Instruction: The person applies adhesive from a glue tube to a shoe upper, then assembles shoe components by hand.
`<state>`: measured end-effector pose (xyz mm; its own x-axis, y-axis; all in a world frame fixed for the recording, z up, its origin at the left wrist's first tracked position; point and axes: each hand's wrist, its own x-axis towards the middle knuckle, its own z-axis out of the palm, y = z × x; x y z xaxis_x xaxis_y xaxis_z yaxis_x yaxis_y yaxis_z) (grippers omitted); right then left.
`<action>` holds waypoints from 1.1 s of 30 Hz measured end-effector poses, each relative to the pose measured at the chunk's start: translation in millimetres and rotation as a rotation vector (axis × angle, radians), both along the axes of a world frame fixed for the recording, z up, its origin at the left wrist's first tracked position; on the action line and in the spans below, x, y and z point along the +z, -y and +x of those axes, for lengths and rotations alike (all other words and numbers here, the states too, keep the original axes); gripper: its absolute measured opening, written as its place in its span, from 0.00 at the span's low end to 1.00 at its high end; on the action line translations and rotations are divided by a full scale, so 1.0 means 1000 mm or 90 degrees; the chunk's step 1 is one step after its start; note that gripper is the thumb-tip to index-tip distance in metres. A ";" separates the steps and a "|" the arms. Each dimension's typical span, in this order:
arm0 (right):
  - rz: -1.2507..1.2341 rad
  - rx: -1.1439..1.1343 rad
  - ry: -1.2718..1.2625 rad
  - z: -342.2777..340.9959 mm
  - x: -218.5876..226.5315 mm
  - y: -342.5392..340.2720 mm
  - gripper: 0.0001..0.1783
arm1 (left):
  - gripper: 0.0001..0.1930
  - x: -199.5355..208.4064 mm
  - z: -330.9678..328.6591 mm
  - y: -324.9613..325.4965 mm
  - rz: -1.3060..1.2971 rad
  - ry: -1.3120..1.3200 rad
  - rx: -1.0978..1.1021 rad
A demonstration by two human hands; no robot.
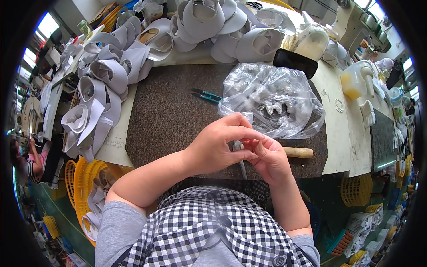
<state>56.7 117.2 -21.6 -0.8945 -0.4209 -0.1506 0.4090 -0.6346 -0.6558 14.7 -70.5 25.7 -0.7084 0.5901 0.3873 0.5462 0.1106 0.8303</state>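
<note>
My left hand (224, 139) and my right hand (272, 159) meet over the near part of a speckled brown mat (173, 107). Both are closed, with thumbs and fingertips pinched together; whatever small thing may be between them is hidden. Partly under them lies a hammer-like tool, its pale wooden handle (300, 152) sticking out on the right and a grey metal part showing between the hands. Just beyond, a clear plastic bag (307, 113) lies crumpled, with small silvery pieces inside. Thread snips (207, 95) with teal handles touch the bag's left side.
Curved white pieces (109, 73) are heaped along the left and far edges. A black phone-like object (295, 63) leans behind the bag. To the right are a jug of yellow liquid (354, 82) and a white brush (367, 114). A yellow basket (82, 187) stands at lower left.
</note>
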 end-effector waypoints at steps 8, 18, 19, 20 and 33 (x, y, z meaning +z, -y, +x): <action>-0.018 0.021 -0.047 0.007 0.000 -0.002 0.24 | 0.14 -0.005 0.005 -0.004 0.046 0.002 0.030; -0.046 0.030 -0.063 0.009 -0.010 0.000 0.19 | 0.08 -0.019 0.006 -0.012 0.116 -0.025 0.065; -0.048 0.032 -0.059 0.009 -0.011 0.000 0.18 | 0.08 -0.020 0.005 -0.012 0.116 -0.023 0.065; -0.048 0.031 -0.057 0.009 -0.010 0.001 0.18 | 0.08 -0.020 0.004 -0.012 0.109 -0.040 0.061; -0.095 0.011 -0.010 0.006 -0.017 -0.003 0.19 | 0.09 -0.019 -0.004 -0.016 0.039 0.004 0.032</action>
